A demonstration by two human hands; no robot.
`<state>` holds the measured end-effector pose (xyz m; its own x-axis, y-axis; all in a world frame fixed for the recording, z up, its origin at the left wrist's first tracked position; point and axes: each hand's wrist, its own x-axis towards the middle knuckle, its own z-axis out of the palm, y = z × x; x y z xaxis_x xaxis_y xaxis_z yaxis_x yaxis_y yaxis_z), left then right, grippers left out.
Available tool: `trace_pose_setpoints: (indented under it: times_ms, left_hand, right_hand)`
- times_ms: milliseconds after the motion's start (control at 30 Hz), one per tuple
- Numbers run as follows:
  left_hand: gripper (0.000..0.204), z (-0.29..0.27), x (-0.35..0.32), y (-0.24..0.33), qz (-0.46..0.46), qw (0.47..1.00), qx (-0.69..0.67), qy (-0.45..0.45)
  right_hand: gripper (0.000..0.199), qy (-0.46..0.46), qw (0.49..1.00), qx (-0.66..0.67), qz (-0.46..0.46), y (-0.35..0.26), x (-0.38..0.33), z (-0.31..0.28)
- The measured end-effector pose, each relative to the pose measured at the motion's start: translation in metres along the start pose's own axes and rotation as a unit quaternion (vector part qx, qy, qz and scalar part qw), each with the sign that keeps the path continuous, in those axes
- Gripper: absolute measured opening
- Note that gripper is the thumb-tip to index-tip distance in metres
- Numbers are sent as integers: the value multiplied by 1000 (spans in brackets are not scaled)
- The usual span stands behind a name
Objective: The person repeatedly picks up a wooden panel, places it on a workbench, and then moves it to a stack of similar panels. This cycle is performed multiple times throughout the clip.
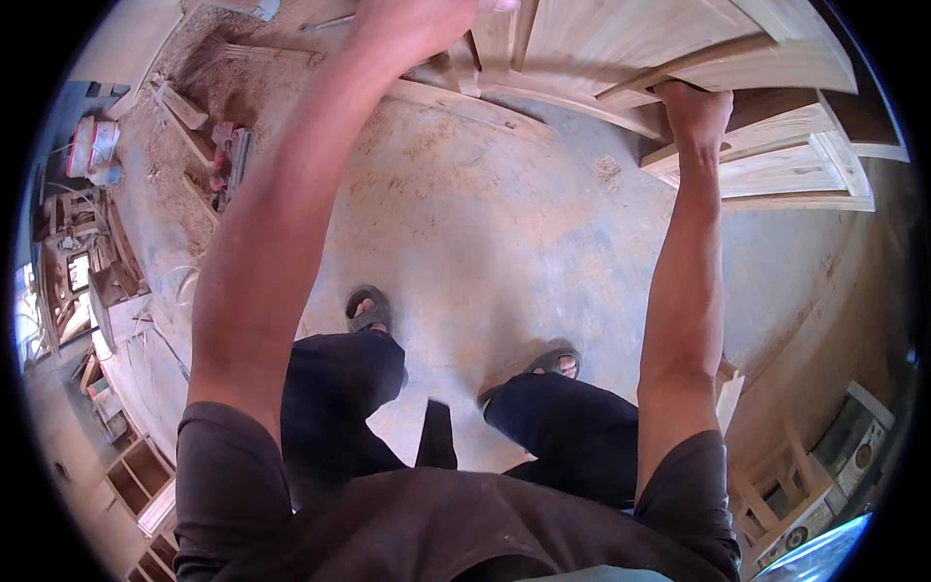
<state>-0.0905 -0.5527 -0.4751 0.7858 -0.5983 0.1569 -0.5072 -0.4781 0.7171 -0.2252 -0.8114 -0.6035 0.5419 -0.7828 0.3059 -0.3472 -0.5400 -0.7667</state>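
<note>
A pale wooden panelled door (621, 44), unpainted, spans the upper right. My right hand (693, 112) is closed on its near lower edge, with the fingertips hidden behind the wood. At the top of the picture my left hand (427, 24) is beside the left end of the door. Most of its fingers are cut off by the upper edge, so I cannot see how they are held. Beneath my right hand, a second pale framed wooden panel (776, 170) lies lower than the door.
Below the door, a long wooden strip (475, 107) lies near the floor. To the left are a red power tool (225, 160), sawdust (228, 87), a white-and-red bucket (94, 150) and stacked wood offcuts (116, 281). At lower right stand wooden frames (781, 485) and a speaker unit (858, 456).
</note>
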Motion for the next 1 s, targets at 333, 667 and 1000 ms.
trace_pose_setpoints:
  times_ms: [333, 667, 1000]
  left_hand:
    - [24, 21, 39, -51, -27, 996, -35, 76]
    - [27, 41, 33, -78, -47, 977, -170, 121]
    - [47, 29, 27, -95, -61, 994, 31, 81]
  right_hand:
    - [37, -85, 996, 19, 7, -9, 13, 6]
    - [35, -87, 993, -78, 30, 15, 14, 22]
    - [32, -67, 994, -30, 75, 33, 25, 41]
